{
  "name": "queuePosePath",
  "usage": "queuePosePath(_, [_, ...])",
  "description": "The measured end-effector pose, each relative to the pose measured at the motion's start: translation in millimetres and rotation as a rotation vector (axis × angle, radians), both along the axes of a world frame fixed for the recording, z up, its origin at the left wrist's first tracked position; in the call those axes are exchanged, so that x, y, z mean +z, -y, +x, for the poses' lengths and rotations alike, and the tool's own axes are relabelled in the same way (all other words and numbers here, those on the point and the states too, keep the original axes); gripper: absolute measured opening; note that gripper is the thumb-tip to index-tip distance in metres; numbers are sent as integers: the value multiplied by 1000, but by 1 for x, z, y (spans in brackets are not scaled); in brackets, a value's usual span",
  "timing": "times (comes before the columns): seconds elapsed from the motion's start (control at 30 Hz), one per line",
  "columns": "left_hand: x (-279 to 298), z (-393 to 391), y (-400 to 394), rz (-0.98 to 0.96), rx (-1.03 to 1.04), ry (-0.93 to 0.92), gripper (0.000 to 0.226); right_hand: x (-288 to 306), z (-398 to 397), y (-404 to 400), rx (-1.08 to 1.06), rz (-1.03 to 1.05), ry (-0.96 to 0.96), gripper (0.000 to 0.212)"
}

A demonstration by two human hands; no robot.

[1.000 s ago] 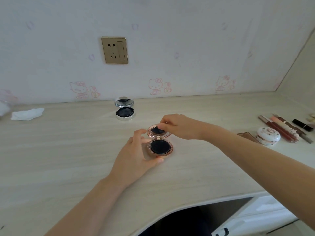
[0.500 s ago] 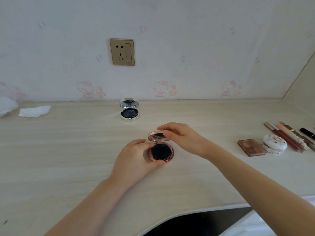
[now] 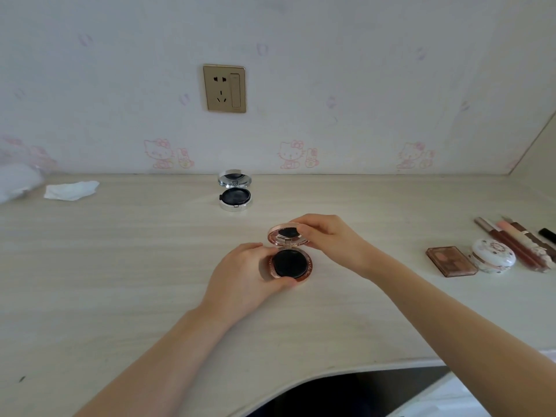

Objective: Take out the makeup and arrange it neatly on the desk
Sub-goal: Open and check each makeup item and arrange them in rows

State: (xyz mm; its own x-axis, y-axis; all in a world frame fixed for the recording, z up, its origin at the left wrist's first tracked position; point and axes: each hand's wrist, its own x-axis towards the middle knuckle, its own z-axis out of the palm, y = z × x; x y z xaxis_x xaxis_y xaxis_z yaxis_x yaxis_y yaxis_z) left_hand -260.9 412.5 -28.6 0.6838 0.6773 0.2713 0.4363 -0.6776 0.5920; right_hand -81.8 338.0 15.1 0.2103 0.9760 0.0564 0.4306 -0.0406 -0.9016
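Both hands are on the rose-gold compact (image 3: 290, 260), which sits in the middle of the counter (image 3: 120, 266), a little toward the near edge. The left hand (image 3: 243, 276) cups the round base from its left side, fingers curled round the rim, thumb along the near edge. The right hand (image 3: 328, 239) comes in from the right and pinches the raised lid (image 3: 287, 234) at its far rim, fingers over the top. The lid stands partly up, hinged on the far side of the base, so the compact's opening faces the person and the hinge line runs left to right.

That hinge is what the next move hangs on, I would say. The lid can only swing toward or away from the person, and the right hand is the one on it; the left merely steadies the base against the counter.

Farther back, near the wall, a silver compact (image 3: 235, 191) lies open with its lid up, well apart from the hands. Off to the right are a brown palette (image 3: 451, 261), a white round case (image 3: 493, 255) just beside it, and a few slim tubes (image 3: 511, 242) lying side by side. A crumpled tissue (image 3: 70, 190) lies far left, and a socket (image 3: 224, 88) is on the wall.
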Motion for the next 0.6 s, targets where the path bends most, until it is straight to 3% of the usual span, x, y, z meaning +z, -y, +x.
queuePosePath(0.13, [5, 0, 3, -14, 0, -2, 60, 0, -2, 2, -34, -9, 69, 29])
queuePosePath(0.3, [13, -7, -2, -6, 28, -142, 71, -19, -8, 23, -269, 62, 214, 41])
queuePosePath(0.5, [1, -18, 7, 55, -8, -145, 42, -46, -24, 40, -249, -56, 484, 58])
queuePosePath(0.6, [-4, -14, 9, 87, -16, -102, 41, -49, -31, 40, -195, 11, 597, 46])
